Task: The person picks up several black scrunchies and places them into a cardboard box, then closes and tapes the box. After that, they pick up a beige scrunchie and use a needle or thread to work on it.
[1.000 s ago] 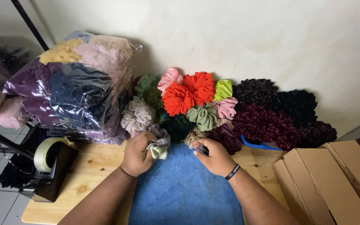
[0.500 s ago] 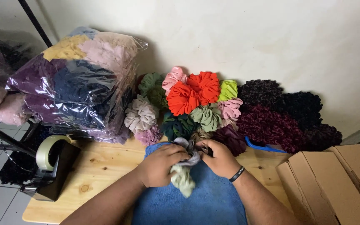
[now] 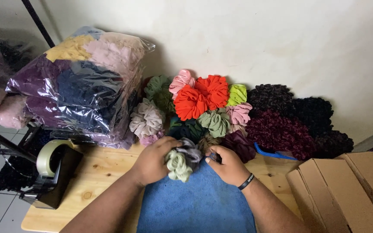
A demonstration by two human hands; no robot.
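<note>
A wooden desk (image 3: 96,172) stands against a pale wall (image 3: 281,39); a clear bag of fabric (image 3: 78,86) lies at its left, cardboard boxes (image 3: 337,190) at its right, a blue cloth (image 3: 195,207) in front. Behind, a scrunchie pile (image 3: 221,112) crowds the hands. The left hand (image 3: 152,162) grasps a pale green scrunchie (image 3: 178,165) hanging downward; the right hand (image 3: 226,164) pinches a grey scrunchie (image 3: 191,151) beside it

The scrunchies (image 3: 201,101) are all soft matt cloth, the dark ones (image 3: 290,116) fuzzier, almost velvety. The table (image 3: 102,172) is pale raw-looking wood with knots, and the blue towel (image 3: 199,207) looks like nubby terry. The big bag (image 3: 83,86) is crinkly glossy clear plastic, the boxes (image 3: 346,190) plain matt cardboard.
</note>
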